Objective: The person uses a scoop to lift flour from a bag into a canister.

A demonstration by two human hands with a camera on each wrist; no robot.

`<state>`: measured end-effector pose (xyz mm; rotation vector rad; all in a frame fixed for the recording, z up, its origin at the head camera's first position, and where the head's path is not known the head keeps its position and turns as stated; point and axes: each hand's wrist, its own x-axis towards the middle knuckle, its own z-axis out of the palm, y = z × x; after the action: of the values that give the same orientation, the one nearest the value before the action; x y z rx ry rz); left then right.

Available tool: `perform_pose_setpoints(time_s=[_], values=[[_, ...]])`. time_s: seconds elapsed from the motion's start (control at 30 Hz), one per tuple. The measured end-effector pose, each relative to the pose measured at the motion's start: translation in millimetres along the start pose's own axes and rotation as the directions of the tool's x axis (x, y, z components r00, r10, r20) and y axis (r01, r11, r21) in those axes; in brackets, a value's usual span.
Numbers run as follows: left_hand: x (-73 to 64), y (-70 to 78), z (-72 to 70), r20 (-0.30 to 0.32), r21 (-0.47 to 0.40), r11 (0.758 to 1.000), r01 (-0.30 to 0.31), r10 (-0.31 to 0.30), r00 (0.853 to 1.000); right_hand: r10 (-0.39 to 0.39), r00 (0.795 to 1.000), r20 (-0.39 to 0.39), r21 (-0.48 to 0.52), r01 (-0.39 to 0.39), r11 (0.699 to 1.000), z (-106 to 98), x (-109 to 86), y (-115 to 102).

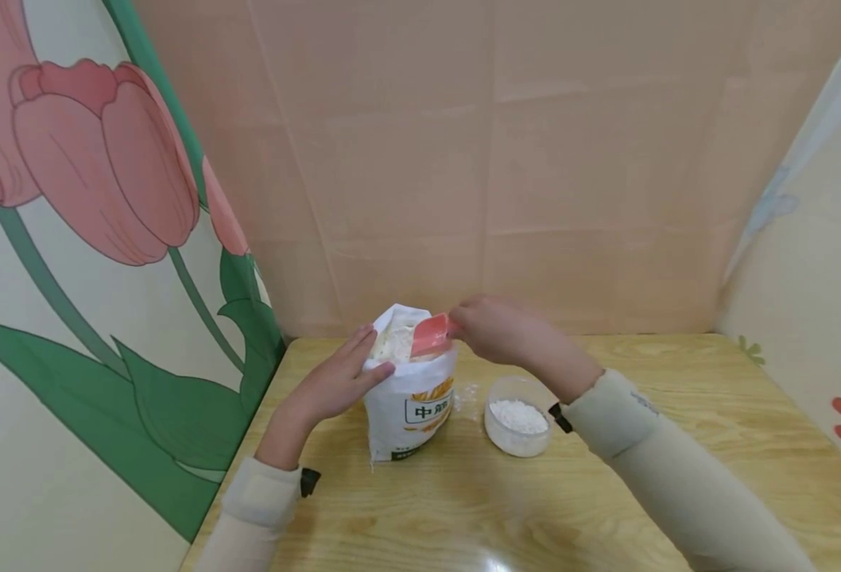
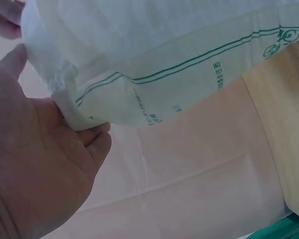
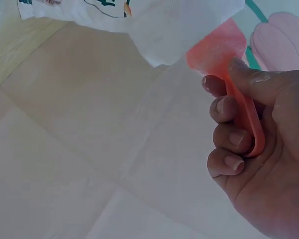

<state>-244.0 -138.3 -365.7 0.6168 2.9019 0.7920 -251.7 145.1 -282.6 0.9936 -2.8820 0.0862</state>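
Right hand (image 1: 499, 330) clamped round the handle of a pink scoop (image 1: 431, 334), blade at the white bag's (image 1: 408, 409) open mouth; left hand (image 1: 339, 383) pinches the rim. Load unclear from here. Advisable: brace rim wide, lift scoop level.

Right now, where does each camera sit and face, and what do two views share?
Head: on the head, looking forward and down at table, bag and bowl; left hand, right hand, forearms show.
Left wrist: on that wrist, facing the bag's side; left hand shows.
Right wrist: on that wrist, facing the scoop; right hand shows.
Head and right wrist share the scoop.
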Motion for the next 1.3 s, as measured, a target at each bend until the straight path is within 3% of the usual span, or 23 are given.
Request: perform_pose_setpoints(time_s=[0.23,0.57,0.77,1.03,1.3], values=[[-0.4,1.5,-0.2,0.001,0.004,1.0,0.006,-0.006,1.0,0.031,0.995,0.095,-0.055,-0.026,0.998,9.2,25.0,-8.0],[-1.2,5.5,-2.5,0.01,0.019,1.0,0.003,-0.003,1.0,0.051,0.991,0.121,-0.066,-0.044,0.997,21.2,51.9,-15.3],[-0.2,3.9,-3.4,0.005,0.025,1.0,-0.006,0.006,1.0,0.101,0.976,0.191,-0.134,-0.076,0.988,27.1,67.2,-26.2],[0.1,3.6,-2.2,0.003,0.033,0.999,-0.03,0.03,1.0,0.08,0.974,0.211,-0.153,-0.048,0.987,36.7,82.2,-38.4],[-0.2,4.3,-1.9,0.008,0.019,1.0,-0.015,0.015,1.0,0.018,0.981,0.191,-0.122,0.006,0.993,48.9,92.9,-37.4]])
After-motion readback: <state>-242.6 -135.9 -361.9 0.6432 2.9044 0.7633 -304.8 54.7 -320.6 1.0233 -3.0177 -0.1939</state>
